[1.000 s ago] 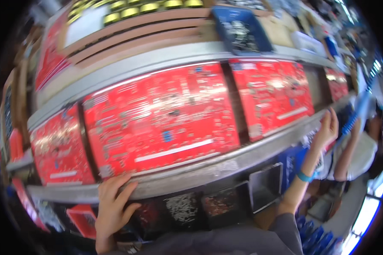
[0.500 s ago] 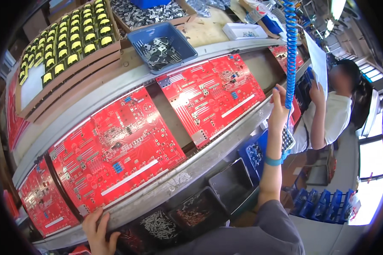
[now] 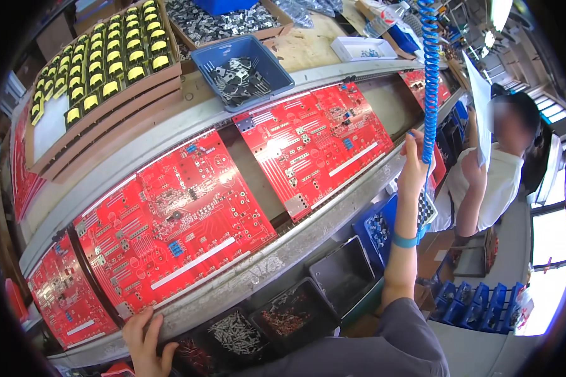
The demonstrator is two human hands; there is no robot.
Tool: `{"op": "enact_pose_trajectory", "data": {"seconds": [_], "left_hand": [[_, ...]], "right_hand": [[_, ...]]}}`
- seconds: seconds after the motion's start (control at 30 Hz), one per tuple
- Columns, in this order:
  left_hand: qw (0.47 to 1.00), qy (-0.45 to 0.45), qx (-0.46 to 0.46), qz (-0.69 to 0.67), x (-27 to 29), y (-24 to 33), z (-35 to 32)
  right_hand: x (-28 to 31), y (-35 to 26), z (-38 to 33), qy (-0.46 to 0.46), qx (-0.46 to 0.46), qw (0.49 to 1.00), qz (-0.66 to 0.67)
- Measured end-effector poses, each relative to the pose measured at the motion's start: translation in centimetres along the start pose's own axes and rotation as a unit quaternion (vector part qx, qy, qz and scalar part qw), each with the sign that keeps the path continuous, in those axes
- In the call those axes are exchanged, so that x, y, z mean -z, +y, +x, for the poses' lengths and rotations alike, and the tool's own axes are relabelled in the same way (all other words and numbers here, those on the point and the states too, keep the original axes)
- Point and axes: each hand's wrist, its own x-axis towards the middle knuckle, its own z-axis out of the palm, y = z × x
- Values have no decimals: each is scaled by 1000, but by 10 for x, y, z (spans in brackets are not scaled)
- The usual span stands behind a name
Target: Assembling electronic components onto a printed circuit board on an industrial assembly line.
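Observation:
My left hand (image 3: pixel 143 342) rests at the near metal rail (image 3: pixel 201 301) with fingers apart, holding nothing. Beside it lies a large red circuit board (image 3: pixel 176 213), with a smaller-looking red board (image 3: pixel 69 295) to its left. My right hand (image 3: pixel 412 166) is raised over the rail's right part, fingers curled together. A spot of blue shows at its fingertips; what they hold is too small to name. The blue coiled cord (image 3: pixel 430 81) hangs in front of that hand, and a blue wrist strap (image 3: pixel 405 240) circles my right forearm. Another red board (image 3: pixel 314 144) lies left of this hand.
Black bins of small parts (image 3: pixel 236 333) stand below the rail. Across the line are a blue bin of black components (image 3: pixel 242 75) and a carton of yellow-topped parts (image 3: pixel 100 63). At right, a person (image 3: pixel 497 169) holds a white sheet (image 3: pixel 481 107).
The person at the right has shifted, and the white sheet has moved slightly right and turned more edge-on. My hands and the boards stay nearly in place.

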Motion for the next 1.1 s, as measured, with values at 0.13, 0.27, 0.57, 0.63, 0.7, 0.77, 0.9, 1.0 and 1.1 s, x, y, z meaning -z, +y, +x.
{"op": "enact_pose_trajectory", "data": {"seconds": [0.13, 0.27, 0.57, 0.63, 0.7, 0.77, 0.9, 1.0, 1.1], "left_hand": [[1000, 0, -2, 4, 0, 1, 0], [1000, 2, -3, 2, -2, 4, 2], [999, 48, 3, 2, -15, -11, -4], [999, 32, 3, 2, -10, -9, -2], [1000, 30, 0, 1, -8, -10, -2], [1000, 25, -1, -6, -5, -11, -4], [999, 29, -4, -13, -7, -13, -7], [999, 29, -8, -16, -9, -13, -7], [999, 27, -7, -21, -6, -11, -6]], "right_hand": [[-3, 1, 0, 15, 12, 1000, 8], [1, 4, 2, 20, 16, 1000, 3], [2, 1, 3, 22, 12, 996, -85], [12, 18, 5, 6, 26, 998, -61], [14, 22, 4, 10, 17, 998, -62], [22, 25, 8, -5, 17, 997, -78], [15, 23, 9, 0, 20, 998, -59], [16, 24, 10, -2, 23, 998, -61], [20, 30, 14, -13, 22, 997, -71]]}}
